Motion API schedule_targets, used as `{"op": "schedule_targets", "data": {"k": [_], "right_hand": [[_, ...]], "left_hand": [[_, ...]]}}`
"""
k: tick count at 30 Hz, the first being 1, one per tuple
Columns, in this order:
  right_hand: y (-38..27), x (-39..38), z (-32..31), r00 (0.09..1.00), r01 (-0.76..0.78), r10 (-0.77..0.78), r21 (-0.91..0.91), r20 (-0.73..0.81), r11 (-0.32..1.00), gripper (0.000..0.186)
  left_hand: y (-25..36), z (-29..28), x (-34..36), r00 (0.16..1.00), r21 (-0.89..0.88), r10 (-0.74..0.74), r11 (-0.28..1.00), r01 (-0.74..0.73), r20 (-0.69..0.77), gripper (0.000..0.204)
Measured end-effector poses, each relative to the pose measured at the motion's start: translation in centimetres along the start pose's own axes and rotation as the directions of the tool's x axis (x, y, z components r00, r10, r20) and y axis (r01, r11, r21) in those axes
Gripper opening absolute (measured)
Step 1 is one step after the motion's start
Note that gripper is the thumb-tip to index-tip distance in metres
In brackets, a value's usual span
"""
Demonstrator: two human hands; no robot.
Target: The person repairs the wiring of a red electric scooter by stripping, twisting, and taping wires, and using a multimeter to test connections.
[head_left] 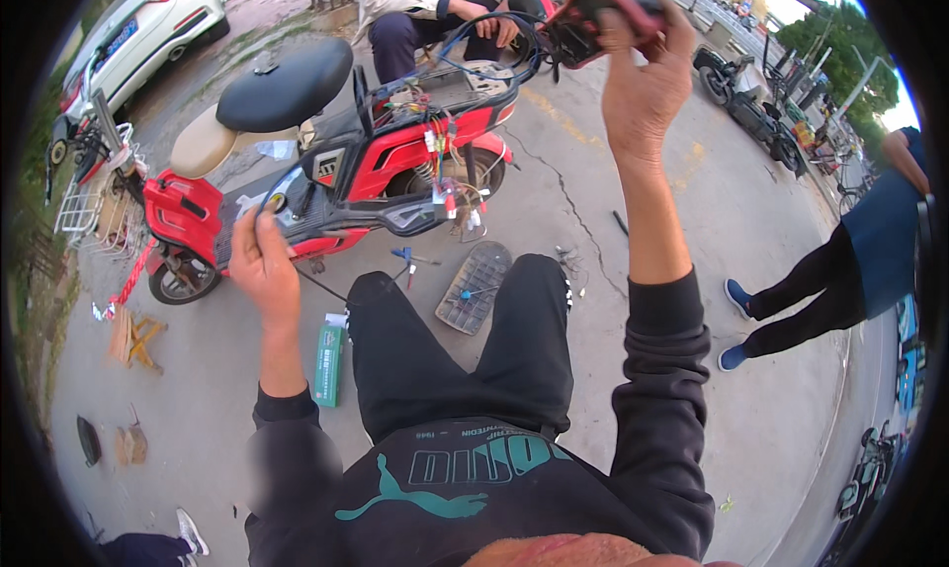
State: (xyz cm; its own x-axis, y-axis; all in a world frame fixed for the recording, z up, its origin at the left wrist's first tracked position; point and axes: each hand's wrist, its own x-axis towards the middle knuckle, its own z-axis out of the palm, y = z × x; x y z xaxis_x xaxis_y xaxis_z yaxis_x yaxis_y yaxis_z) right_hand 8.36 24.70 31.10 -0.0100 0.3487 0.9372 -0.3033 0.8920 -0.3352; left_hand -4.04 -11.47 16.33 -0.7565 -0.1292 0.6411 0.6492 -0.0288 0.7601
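While the right hand clasps a red-and-black part aloft, thumb and fingers parted around it, the left hand pinches a thin dark cable between nearly closed fingertips. The part hangs beside bundled wires — just past the red scooter's rear.

This is an outdoor roadside spot serving as an open-air repair place: a red scooter stands on cracked pavement with its wires bared at the rear, and a green box and a tread-like plate lie on the ground. The street shows all round — a white car at upper left, parked motorbikes and trees at upper right, a road along the right edge.
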Motion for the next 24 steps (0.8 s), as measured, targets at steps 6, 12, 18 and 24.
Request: {"op": "schedule_targets", "data": {"k": [6,12,18,24], "right_hand": [[3.2,-0.7,0.1,0.787,-0.528,0.598,0.667,0.151,0.526,0.050],[4.3,-1.0,1.8,0.967,-0.045,0.161,0.487,-0.199,0.872,0.050],[2.8,0.6,3.4,0.886,-0.304,0.464,0.754,0.000,0.582,0.033],[-3.3,13.7,2.7,0.967,-0.073,0.236,0.796,-0.090,0.601,0.045]], "left_hand": [[-1.7,-8.9,-5.4,0.673,0.499,0.428,0.456,-0.737,0.603,0.011],[1.4,-15.5,-19.3,0.088,0.315,-0.322,0.767,-0.560,0.942,0.036],[-1.7,-6.4,-21.4,-0.032,0.193,-0.219,0.912,-0.362,0.975,0.022],[-3.7,2.6,-13.1,0.166,0.186,-0.130,0.903,-0.387,0.978,0.015]]}}
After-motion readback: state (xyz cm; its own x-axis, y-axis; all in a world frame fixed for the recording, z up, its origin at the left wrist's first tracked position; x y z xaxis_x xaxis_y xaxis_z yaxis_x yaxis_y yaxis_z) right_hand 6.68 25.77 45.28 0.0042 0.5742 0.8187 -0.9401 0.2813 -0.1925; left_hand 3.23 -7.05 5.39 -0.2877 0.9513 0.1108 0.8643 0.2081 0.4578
